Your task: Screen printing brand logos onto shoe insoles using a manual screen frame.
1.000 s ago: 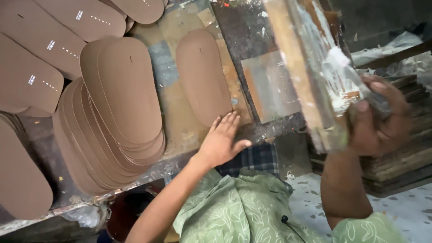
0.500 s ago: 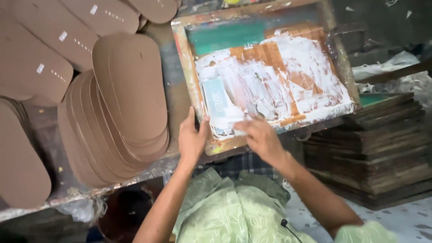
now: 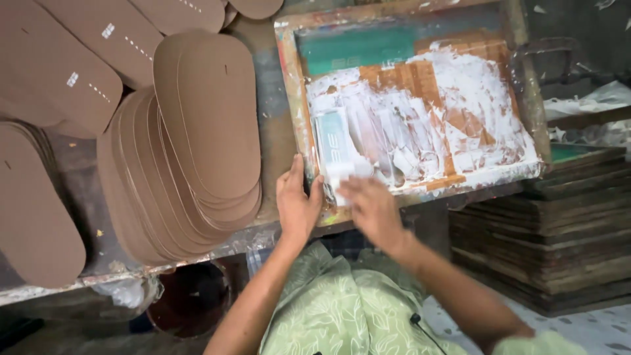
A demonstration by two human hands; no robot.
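Cluttered tabletop | left hand open, flat on printing frame corner | right hand blurred, grips squeegee | brown sole stack beside

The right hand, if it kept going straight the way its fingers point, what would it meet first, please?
Most likely the pale squeegee lying on the white-smeared printing screen; the right hand already looks close to it, though motion blur hides any contact.

Pale green leaf-print garment; bare forearms; small black clip-on mic.
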